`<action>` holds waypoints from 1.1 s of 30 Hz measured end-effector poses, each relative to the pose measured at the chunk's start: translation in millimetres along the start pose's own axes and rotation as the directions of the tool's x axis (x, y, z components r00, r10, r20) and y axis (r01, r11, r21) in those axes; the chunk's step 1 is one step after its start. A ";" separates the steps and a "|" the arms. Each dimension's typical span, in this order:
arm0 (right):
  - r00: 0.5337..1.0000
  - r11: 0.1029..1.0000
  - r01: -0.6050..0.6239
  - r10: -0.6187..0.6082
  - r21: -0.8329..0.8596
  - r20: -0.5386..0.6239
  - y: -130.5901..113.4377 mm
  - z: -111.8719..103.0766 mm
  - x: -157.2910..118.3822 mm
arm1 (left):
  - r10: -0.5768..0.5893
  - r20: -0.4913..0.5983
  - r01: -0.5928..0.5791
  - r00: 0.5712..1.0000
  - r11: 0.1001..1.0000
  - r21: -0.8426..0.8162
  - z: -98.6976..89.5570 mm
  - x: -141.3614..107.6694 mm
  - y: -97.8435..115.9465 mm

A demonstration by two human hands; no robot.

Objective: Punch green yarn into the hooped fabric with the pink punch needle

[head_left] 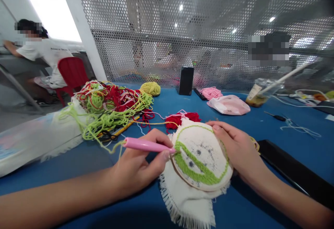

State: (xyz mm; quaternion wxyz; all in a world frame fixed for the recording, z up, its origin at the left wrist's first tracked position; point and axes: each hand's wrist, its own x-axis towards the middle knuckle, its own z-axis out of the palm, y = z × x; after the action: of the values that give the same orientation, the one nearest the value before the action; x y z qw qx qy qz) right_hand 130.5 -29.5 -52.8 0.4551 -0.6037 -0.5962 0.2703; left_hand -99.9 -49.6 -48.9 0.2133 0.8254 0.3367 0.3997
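A round hoop of white cloth is tilted over the blue table, its fringed edge hanging below. Green yarn loops line its rim and cross its lower left part; dark marks dot the bare cloth. My left hand is closed round a pink punch pen, whose tip touches the green loops at the hoop's left side. Light green yarn trails from the pen's back end. My right hand grips the hoop's right edge, thumb on the front and the other fingers partly hidden behind.
Tangled yarn lies at the left, a yellow ball behind it. Red yarn sits behind the hoop. Further back are a phone, a pink-white bag and a cup. A black case lies right. A person sits far left.
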 end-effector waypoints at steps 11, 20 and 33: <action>0.998 0.997 0.045 -0.048 -0.069 -0.035 2.4 -2.9 -2.9 | 0.008 -0.021 -0.008 1.000 0.999 -0.034 0.9 0.5 -3.1; 0.997 0.996 0.063 -0.066 -0.062 -0.039 -2.9 -4.3 -5.3 | 0.045 -0.009 -0.045 0.999 0.999 0.027 1.1 1.2 0.8; 0.989 0.987 0.123 -0.130 -0.108 -0.065 -14.0 -3.8 -11.7 | -0.087 0.157 0.088 0.984 0.996 0.001 9.3 9.9 0.1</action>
State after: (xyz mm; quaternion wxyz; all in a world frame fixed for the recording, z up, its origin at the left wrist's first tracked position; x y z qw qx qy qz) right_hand 125.5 -43.4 -41.4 0.4604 -0.5968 -0.6298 0.1877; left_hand -88.0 -43.3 -49.2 0.2587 0.8381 0.3539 0.3248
